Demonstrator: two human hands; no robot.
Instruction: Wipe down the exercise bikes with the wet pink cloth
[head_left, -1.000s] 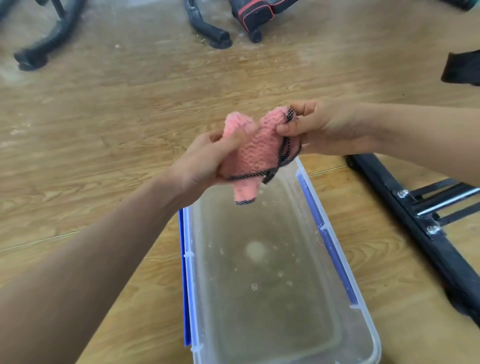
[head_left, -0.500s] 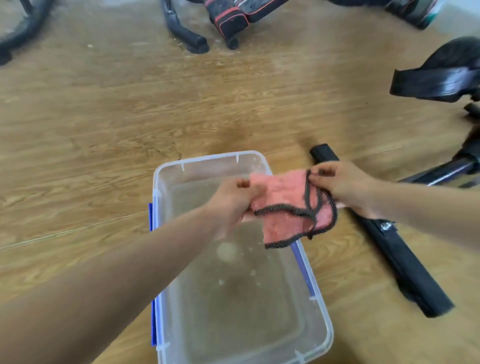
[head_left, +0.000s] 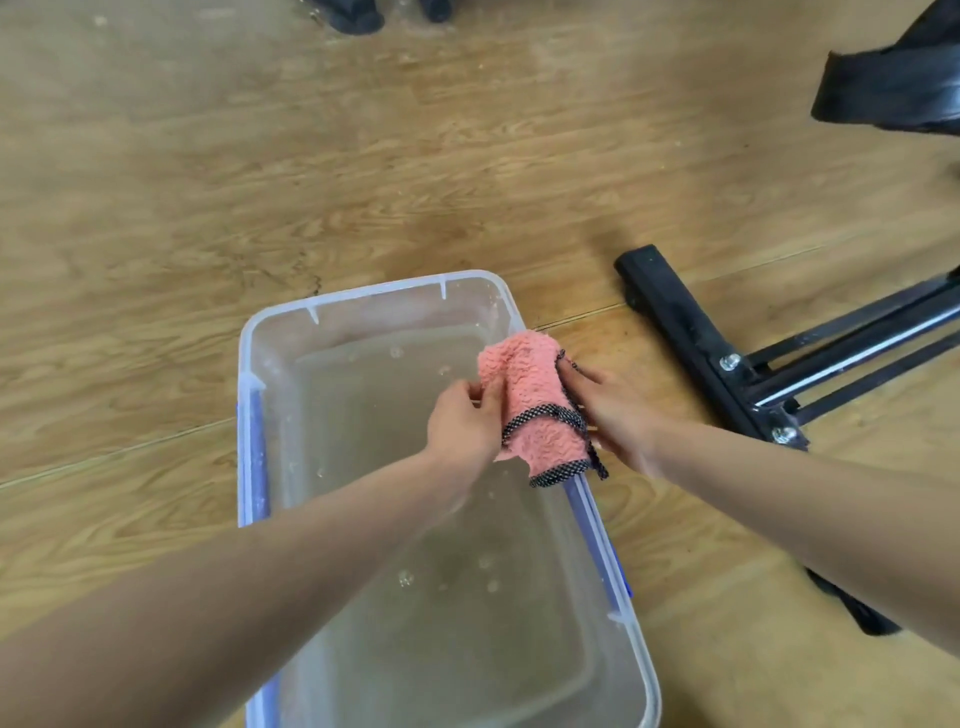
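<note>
A pink cloth (head_left: 532, 400) with a dark dotted hem is bunched between both hands, above the right rim of a clear plastic tub. My left hand (head_left: 462, 423) pinches its left side, and my right hand (head_left: 615, 415) presses against its right side with fingers on the fabric. One fold of the cloth hangs down over the tub's edge. To the right, the black base bar (head_left: 691, 353) of an exercise bike lies on the floor, with frame rails (head_left: 852, 348) running off toward the right edge.
The clear tub (head_left: 363, 301) with blue side clips holds shallow cloudy water and sits on a wood-look floor. A black bike part (head_left: 893, 88) juts in at the top right. Feet of other equipment (head_left: 358, 18) show at the top edge.
The cloth has gone from spread flat between the hands to folded and bunched. Both hands have moved closer together, and the view has tilted further down over the tub.
</note>
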